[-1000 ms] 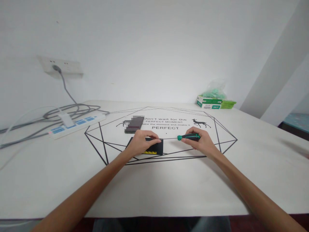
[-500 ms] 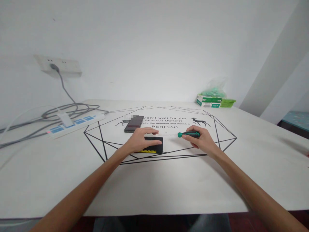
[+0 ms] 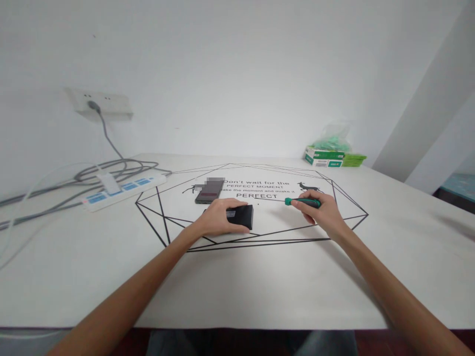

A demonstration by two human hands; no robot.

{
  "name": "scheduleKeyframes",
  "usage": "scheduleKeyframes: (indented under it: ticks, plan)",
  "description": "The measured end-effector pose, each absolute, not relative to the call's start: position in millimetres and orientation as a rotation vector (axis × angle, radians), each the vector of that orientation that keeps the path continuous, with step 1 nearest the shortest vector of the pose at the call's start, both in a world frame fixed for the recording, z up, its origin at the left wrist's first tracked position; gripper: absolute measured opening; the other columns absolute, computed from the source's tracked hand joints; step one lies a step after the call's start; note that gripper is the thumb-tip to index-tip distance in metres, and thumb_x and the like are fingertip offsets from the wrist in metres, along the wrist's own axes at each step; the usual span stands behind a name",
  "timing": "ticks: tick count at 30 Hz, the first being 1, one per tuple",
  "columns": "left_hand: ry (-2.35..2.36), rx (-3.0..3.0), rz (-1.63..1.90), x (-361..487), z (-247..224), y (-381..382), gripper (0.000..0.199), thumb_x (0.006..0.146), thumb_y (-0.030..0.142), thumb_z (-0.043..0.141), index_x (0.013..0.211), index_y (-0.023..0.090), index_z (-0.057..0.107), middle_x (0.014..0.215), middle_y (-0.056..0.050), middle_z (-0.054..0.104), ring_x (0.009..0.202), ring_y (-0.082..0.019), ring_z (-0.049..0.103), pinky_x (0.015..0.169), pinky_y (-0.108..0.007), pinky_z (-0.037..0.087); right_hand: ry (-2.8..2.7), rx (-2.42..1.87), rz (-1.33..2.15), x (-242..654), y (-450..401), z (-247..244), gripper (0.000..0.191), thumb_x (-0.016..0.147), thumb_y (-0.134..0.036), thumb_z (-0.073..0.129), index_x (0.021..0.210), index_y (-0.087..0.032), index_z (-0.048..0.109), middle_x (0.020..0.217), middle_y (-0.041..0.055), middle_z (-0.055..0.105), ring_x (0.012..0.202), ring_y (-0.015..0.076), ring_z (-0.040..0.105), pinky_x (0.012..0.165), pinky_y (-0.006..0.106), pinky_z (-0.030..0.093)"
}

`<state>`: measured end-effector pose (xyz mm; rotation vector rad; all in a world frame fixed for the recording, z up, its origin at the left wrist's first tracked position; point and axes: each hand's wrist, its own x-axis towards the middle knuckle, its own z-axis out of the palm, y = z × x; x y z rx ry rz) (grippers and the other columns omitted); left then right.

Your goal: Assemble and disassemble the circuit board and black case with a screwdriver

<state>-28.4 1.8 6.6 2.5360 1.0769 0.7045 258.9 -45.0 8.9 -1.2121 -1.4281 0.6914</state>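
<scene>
My left hand point(image 3: 218, 217) is closed around a black rectangular box point(image 3: 241, 216), thumb on the near side and fingers on the far side. A small grey label shows on the box's top, and its left part is hidden by my hand. In my right hand point(image 3: 323, 210) is a screwdriver point(image 3: 304, 202) with a green and black handle. Its thin shaft points left, above the table and apart from the box. A tiny dark speck point(image 3: 259, 203), too small to name, lies on the table between the box and the screwdriver tip.
A smartphone point(image 3: 210, 191) lies just beyond my left hand. On the left are a power strip point(image 3: 124, 193) and coiled grey cables point(image 3: 96, 173). Green and white boxes point(image 3: 323, 157) with a plastic bag point(image 3: 334, 138) stand at the back right by the wall.
My left hand has closed on the black box, which has turned so its yellow strip is out of sight and a grey label shows. My right hand has moved right with the screwdriver.
</scene>
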Motion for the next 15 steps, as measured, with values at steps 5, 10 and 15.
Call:
scheduleKeyframes:
  ticks: [5,10,15]
  plan:
    - [1.033,2.477,0.778,-31.2,14.1,0.4,0.070,0.062,0.052,0.079,0.120,0.016,0.064,0.118,-0.011,0.066,0.108,-0.027,0.059,0.097,-0.039,0.045,-1.493,-1.254,0.649,260.8,-44.1,9.5,0.039,0.067,-0.052,0.075,0.068,-0.018,0.056,0.036,-0.0062,0.042,0.035,0.0076,0.035,0.036,0.023,0.027]
    - [0.978,2.473,0.796,-32.2,17.0,0.0,0.068,0.063,0.050,0.079,0.120,0.018,0.064,0.116,-0.010,0.067,0.107,-0.028,0.060,0.095,-0.040,0.047,-1.553,-1.277,0.637,260.6,-44.7,9.2,0.039,0.069,-0.052,0.073,0.067,-0.018,0.056,0.040,-0.0057,0.043,0.036,0.0075,0.036,0.039,0.023,0.029]
    - [0.966,2.471,0.798,-31.2,18.1,-0.7,0.067,0.063,0.050,0.079,0.120,0.018,0.065,0.115,-0.010,0.067,0.106,-0.027,0.060,0.094,-0.040,0.047,-1.577,-1.263,0.650,259.7,-44.9,7.1,0.039,0.069,-0.053,0.073,0.068,-0.018,0.055,0.042,-0.0053,0.044,0.036,0.0084,0.037,0.038,0.024,0.029]
